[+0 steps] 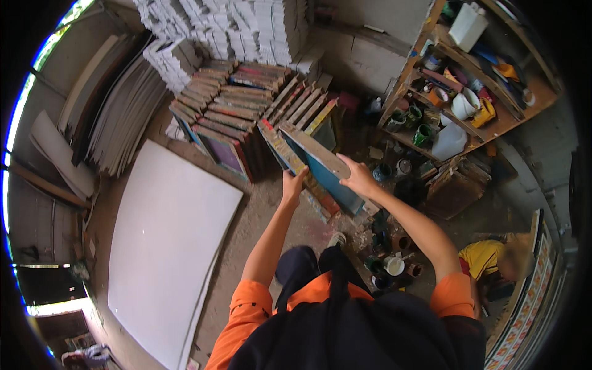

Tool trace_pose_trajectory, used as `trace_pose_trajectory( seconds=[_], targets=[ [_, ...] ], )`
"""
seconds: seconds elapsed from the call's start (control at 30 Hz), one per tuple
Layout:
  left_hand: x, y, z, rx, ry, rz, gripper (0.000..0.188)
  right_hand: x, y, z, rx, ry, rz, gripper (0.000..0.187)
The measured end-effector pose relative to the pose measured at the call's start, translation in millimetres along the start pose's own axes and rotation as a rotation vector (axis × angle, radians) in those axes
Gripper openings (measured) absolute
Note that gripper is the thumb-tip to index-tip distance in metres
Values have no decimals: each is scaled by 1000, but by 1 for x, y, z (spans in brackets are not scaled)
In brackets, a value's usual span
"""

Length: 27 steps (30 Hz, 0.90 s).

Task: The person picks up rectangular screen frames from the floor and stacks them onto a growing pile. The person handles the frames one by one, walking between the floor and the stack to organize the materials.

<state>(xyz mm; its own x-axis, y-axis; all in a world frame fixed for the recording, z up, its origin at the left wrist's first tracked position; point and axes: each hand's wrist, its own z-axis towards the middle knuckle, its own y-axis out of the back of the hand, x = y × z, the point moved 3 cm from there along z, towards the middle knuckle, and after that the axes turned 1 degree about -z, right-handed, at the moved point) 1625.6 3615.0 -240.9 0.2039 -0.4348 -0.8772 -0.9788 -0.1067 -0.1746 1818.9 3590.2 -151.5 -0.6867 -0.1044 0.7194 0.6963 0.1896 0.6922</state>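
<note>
My left hand (294, 186) is closed on the top edge of a paint-stained wooden screen frame (283, 150), thumb up along the wood. My right hand (360, 177) grips the upper bar of a second wooden screen frame (316, 148), whose blue mesh (340, 190) shows below the bar. Both frames stand on edge side by side, with a narrow gap between their top bars. Beyond them, more screen frames (231, 117) lean together in tight rows. The fingertips on the far sides of the bars are partly hidden.
A large white sheet stack (169, 246) lies on the floor at left. Paint pots (394, 266) stand near my feet. At right are a cluttered shelf (456, 92) and a crouching person in yellow (482, 259). White stacks (228, 31) rise behind the frames.
</note>
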Motion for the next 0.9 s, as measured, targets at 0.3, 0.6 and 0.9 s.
trace_pose_trajectory(
  seconds=[0.3, 0.6, 0.9],
  targets=[
    [19, -56, 43, -154, 166, -173, 60, -62, 22, 68, 206, 187, 1, 67],
    [52, -69, 117, -398, 278, -278, 63, -96, 21, 154, 382, 306, -55, 68],
    [69, -77, 133, -602, 345, -476, 70, -132, -6, 209, 631, 388, -72, 67]
  ],
)
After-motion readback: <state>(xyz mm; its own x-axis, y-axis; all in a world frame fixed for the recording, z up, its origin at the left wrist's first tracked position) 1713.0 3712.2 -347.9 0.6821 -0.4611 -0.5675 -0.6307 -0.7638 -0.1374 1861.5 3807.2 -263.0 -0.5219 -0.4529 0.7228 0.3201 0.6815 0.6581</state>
